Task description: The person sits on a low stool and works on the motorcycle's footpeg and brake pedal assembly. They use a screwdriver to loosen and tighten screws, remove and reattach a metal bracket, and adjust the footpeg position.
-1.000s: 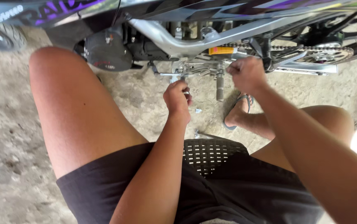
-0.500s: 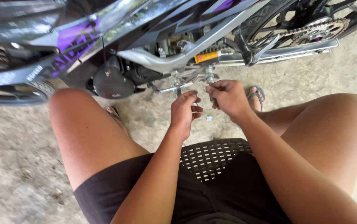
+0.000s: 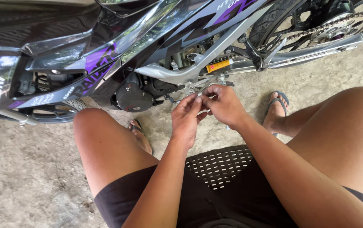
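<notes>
I sit on a low perforated black stool in front of a black and purple motorcycle. My left hand and my right hand meet just below the silver footpeg bracket. The fingertips of both pinch together around something very small between them; I cannot make out what it is. Beside the hands are the black engine cover on the left and a yellow-labelled shock above.
The rear wheel with chain and sprocket stands at the upper right, over the silver swingarm. My feet in flip-flops rest on cracked concrete ground. My knees flank the hands on both sides.
My view has tilted and shifted, showing more of the bike's front fairing. My right hand came down from the frame and joined my left hand; both now pinch together below the bracket.
</notes>
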